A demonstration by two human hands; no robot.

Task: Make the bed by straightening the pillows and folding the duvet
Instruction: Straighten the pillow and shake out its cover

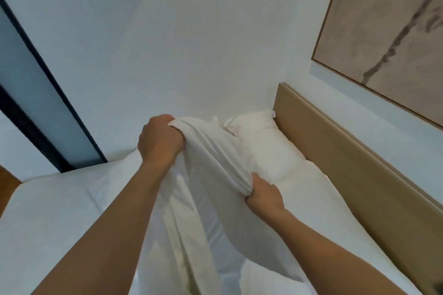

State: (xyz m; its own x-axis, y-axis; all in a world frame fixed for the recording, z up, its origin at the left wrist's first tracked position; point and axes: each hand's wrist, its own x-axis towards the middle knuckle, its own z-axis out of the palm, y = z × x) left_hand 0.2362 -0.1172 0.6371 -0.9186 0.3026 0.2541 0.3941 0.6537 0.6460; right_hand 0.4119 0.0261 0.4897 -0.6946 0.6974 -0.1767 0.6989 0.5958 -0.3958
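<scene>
A white duvet (211,170) is lifted off the bed in a bunched, hanging fold. My left hand (159,140) grips its upper end, raised above the mattress. Lower and to the right, my right hand (263,195) clutches the same gathered edge. The cloth drapes down between my forearms toward the bottom of the view. Behind the duvet a white pillow (261,134) lies against the wooden headboard (335,151). A second white pillow or fold (311,211) lies under my right forearm on the white bed sheet (60,211).
A white wall stands behind the bed. A dark-framed glass door (36,103) is at the left, with a strip of wooden floor (7,182) below it. A framed beige picture (395,31) hangs above the headboard at the right.
</scene>
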